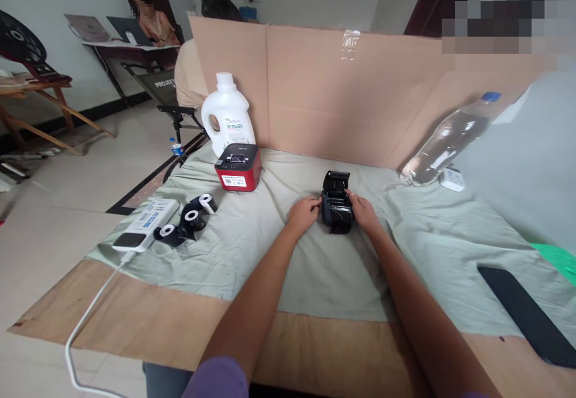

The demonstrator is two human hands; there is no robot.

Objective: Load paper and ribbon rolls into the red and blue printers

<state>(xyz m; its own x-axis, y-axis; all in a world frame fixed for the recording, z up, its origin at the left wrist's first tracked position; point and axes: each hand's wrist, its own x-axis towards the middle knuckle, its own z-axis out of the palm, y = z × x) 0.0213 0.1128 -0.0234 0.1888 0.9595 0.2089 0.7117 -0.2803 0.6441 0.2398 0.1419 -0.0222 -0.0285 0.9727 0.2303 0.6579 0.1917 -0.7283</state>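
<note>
Two bare hands flank a compact, boxy black plastic device point(337, 211) on the wrinkled grey-green cloth point(324, 284), near the middle of the draped wooden table point(180, 314). Its hinged black lid point(336, 180) is raised at the far side, leaving the top open. Across the opening runs a dark crosspiece, and nearer the person the surface bulges into a glossy black curve marked by thin pale glints. A dark edge juts out along the bottom of the near side; the finer parts inside are too small to tell.

The left hand point(303, 214) has its fingers bent and drawn close together, the tips at the device's left side. The right hand point(363, 213) lies along the opposite side, fingers extended toward the raised lid's base. Whether either one grips or merely touches cannot be told.

Beyond and to the left stands a red box-shaped printer with a black top point(238, 170); nearer the person lie three black rolls with white cores point(194, 221), clustered beside a white rectangular power bank point(148, 224).
</note>
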